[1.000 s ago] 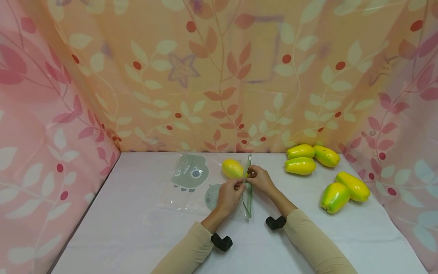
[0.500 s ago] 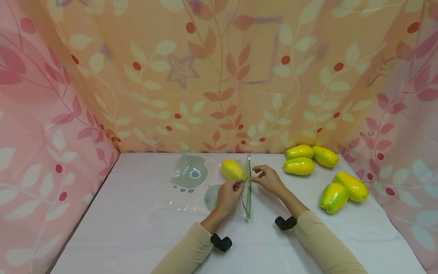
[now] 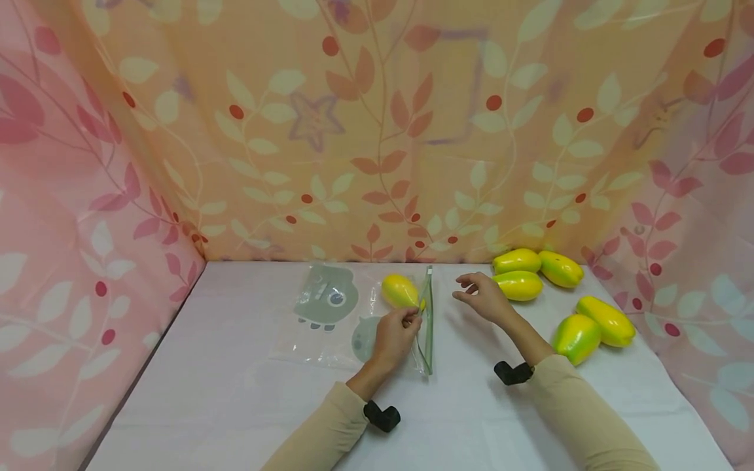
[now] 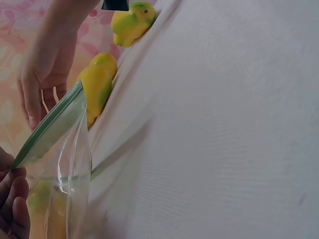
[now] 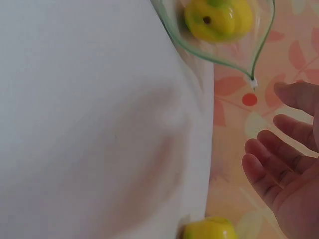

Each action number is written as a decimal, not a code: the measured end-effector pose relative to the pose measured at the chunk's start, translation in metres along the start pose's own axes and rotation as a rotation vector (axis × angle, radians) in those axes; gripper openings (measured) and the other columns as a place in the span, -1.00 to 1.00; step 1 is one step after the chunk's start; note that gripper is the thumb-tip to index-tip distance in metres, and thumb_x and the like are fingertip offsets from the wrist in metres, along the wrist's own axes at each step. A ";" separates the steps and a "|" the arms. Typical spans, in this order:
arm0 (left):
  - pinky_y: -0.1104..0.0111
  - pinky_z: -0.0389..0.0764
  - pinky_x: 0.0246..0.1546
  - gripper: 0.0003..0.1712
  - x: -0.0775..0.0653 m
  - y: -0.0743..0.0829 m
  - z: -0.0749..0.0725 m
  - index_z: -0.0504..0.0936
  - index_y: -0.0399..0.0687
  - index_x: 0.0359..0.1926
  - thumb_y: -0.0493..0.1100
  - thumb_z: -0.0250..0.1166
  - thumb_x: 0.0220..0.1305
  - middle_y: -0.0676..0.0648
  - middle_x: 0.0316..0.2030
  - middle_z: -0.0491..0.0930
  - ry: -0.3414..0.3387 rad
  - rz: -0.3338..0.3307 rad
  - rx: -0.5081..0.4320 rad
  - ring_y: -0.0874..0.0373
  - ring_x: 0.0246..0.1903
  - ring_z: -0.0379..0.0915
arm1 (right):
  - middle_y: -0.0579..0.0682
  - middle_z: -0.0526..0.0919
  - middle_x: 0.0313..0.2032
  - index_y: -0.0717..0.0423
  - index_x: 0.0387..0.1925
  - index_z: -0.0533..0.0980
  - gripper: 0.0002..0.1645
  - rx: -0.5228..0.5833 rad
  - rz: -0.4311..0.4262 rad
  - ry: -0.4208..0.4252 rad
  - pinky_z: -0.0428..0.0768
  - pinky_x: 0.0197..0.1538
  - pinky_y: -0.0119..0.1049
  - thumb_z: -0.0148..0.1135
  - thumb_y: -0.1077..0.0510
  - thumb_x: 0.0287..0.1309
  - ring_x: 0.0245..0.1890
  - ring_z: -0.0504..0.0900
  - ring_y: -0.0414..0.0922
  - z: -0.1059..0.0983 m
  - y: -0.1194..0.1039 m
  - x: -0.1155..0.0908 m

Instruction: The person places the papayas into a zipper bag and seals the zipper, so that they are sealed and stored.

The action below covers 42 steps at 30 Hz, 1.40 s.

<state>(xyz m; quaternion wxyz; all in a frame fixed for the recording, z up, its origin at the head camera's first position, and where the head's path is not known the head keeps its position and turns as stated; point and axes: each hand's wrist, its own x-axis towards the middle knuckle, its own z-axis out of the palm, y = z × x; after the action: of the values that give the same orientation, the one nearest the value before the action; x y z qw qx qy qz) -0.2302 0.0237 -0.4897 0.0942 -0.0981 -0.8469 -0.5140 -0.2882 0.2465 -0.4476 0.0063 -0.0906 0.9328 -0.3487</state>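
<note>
A clear zip bag (image 3: 429, 340) with a green seal strip and grey-green cartoon prints lies flat, its mouth toward the right. Inside it, near the mouth, sits a yellow papaya (image 3: 400, 290). My left hand (image 3: 394, 337) pinches the upper lip of the mouth and holds it raised; in the left wrist view the green strip (image 4: 50, 122) rises from those fingers. My right hand (image 3: 485, 298) hovers between the bag and the loose fruit, fingers relaxed and holding nothing. The right wrist view shows the bag's mouth (image 5: 214, 60) gaping, the papaya (image 5: 219, 19) within.
Three yellow-green papayas (image 3: 518, 286) lie grouped at the back right of the white table (image 3: 235, 418), one partly behind my right hand. Two more papayas (image 3: 607, 320) lie nearer, at the right. Patterned cloth (image 3: 377, 131) hangs behind the table and along both sides.
My right hand has let go of the bag's mouth and moved right, toward the grouped papayas. My left hand still pinches the bag in the same place.
</note>
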 end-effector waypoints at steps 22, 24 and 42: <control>0.57 0.54 -0.37 -0.76 0.000 0.000 0.001 0.71 -0.24 -0.10 -0.25 0.31 0.22 -0.06 -0.37 0.71 0.015 -0.016 -0.028 0.31 -0.44 0.50 | 0.39 0.49 0.13 0.38 0.21 0.41 -0.34 -0.184 0.072 -0.034 0.48 0.13 0.14 0.21 -0.03 0.27 0.07 0.46 0.26 -0.066 0.035 0.004; 0.57 0.54 -0.36 -0.76 0.000 0.000 0.002 0.71 -0.23 -0.10 -0.24 0.30 0.23 -0.05 -0.37 0.71 0.018 -0.012 -0.022 0.32 -0.44 0.50 | 0.40 0.45 0.17 0.38 0.23 0.38 -0.33 -0.177 0.097 -0.054 0.46 0.16 0.17 0.20 -0.02 0.28 0.11 0.44 0.29 -0.071 0.039 0.004; 0.57 0.54 -0.36 -0.77 0.000 -0.001 0.001 0.72 -0.23 -0.12 -0.25 0.31 0.23 -0.04 -0.38 0.71 0.031 0.001 -0.002 0.32 -0.45 0.50 | 0.49 0.18 0.22 0.39 0.30 0.26 -0.22 -0.219 0.213 -0.130 0.29 0.26 0.31 0.25 -0.01 0.22 0.11 0.26 0.34 -0.094 0.063 0.007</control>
<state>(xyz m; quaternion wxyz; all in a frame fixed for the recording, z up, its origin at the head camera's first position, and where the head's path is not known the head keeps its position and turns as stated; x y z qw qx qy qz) -0.2305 0.0244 -0.4909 0.1074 -0.0907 -0.8448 -0.5163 -0.3129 0.3529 -0.4175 0.0937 -0.0140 0.9671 -0.2360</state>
